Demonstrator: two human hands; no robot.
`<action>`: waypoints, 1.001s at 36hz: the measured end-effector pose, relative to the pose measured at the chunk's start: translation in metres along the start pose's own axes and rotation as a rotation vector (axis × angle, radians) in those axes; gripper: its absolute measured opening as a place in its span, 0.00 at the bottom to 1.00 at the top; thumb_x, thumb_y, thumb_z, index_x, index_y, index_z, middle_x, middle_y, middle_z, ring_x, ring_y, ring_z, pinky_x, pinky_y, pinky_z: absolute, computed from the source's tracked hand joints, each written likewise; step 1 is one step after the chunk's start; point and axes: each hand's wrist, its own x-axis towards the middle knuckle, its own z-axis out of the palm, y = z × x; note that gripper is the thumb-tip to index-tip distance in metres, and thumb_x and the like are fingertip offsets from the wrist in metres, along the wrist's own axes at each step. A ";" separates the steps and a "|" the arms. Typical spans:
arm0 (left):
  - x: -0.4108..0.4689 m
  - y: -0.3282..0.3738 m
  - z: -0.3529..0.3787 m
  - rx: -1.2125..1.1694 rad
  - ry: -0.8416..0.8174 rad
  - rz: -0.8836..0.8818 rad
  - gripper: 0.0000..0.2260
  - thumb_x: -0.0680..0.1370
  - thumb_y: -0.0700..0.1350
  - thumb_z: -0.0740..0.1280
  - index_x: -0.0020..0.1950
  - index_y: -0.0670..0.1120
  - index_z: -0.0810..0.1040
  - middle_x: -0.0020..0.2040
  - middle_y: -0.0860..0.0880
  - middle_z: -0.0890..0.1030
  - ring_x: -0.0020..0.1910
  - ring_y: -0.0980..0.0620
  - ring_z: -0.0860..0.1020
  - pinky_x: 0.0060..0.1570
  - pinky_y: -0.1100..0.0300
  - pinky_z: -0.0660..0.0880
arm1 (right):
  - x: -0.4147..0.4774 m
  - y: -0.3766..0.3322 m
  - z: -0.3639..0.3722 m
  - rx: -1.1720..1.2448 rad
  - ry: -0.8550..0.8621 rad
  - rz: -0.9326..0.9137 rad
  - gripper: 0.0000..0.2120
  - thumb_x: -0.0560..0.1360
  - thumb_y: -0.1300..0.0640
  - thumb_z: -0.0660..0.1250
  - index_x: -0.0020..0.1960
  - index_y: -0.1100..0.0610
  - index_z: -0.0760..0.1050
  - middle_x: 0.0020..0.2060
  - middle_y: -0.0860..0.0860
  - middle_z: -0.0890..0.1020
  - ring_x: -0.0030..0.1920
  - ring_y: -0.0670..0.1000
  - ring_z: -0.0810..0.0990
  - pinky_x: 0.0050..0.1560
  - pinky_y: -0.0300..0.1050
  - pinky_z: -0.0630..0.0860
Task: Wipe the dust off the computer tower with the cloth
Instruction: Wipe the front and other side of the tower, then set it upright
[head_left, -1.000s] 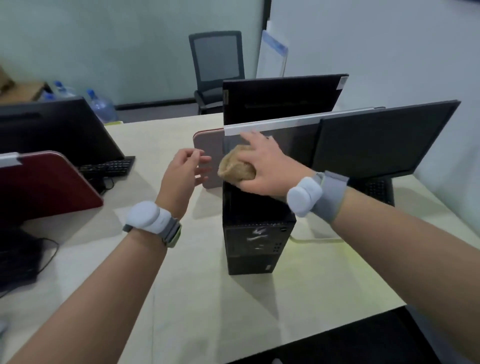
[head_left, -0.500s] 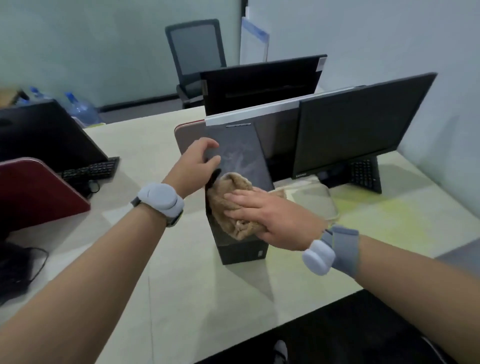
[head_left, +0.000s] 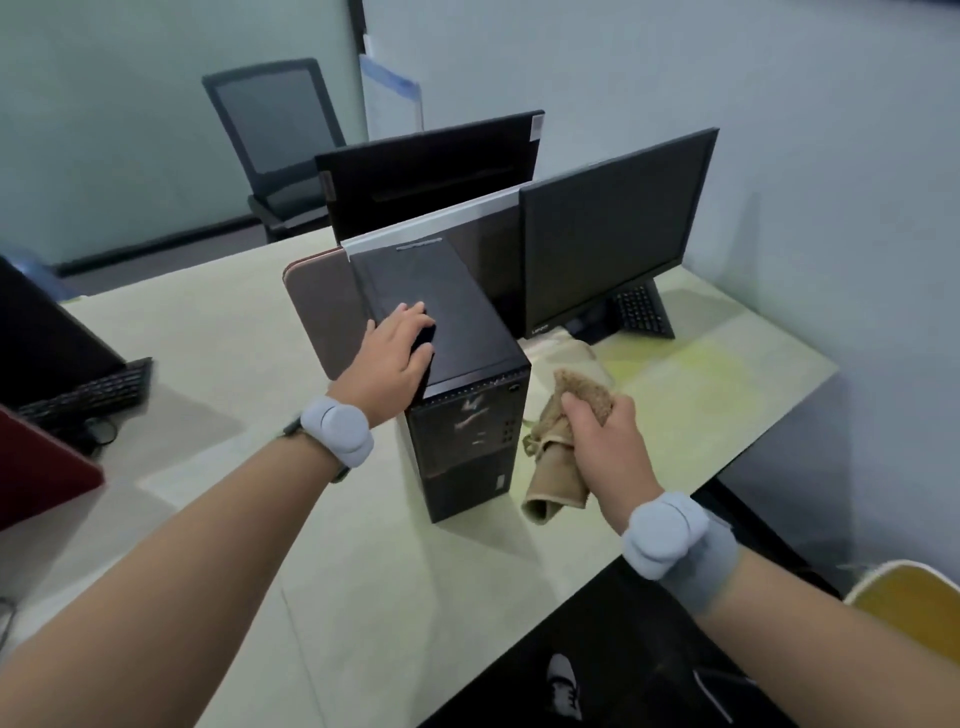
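One risk: the tower (head_left: 467, 415), upright on the desk (head_left: 363, 571) at frame centre, may tip if the right hand (head_left: 605, 441), gripping the bunched cloth (head_left: 558, 462) beside it, pushes while the flat left hand (head_left: 395, 353) atop slips.

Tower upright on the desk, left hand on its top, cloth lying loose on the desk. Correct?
One thing is off: the cloth is not lying loose. The right hand grips it, just off the tower's right side, as the head view shows. The rest holds: the computer tower stands upright on the desk, and the left hand rests on its top.
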 end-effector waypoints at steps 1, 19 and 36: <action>0.001 -0.001 0.000 0.004 0.004 0.006 0.18 0.85 0.48 0.53 0.74 0.46 0.65 0.80 0.48 0.59 0.80 0.50 0.50 0.77 0.49 0.41 | -0.005 -0.004 0.008 0.063 0.008 0.039 0.20 0.72 0.42 0.65 0.57 0.51 0.66 0.50 0.51 0.79 0.48 0.52 0.79 0.48 0.51 0.76; 0.006 -0.013 0.007 0.012 0.038 0.066 0.16 0.85 0.46 0.52 0.72 0.46 0.66 0.80 0.48 0.59 0.80 0.49 0.51 0.77 0.46 0.40 | -0.016 0.020 0.122 -0.035 0.059 0.038 0.16 0.81 0.55 0.58 0.66 0.58 0.71 0.61 0.56 0.79 0.60 0.57 0.77 0.57 0.42 0.69; 0.007 -0.013 0.009 -0.033 0.052 0.066 0.16 0.85 0.44 0.53 0.72 0.45 0.67 0.80 0.47 0.60 0.80 0.48 0.51 0.77 0.47 0.39 | -0.012 0.002 0.107 0.104 0.183 -0.220 0.04 0.84 0.53 0.55 0.51 0.52 0.66 0.46 0.50 0.77 0.46 0.48 0.75 0.42 0.36 0.64</action>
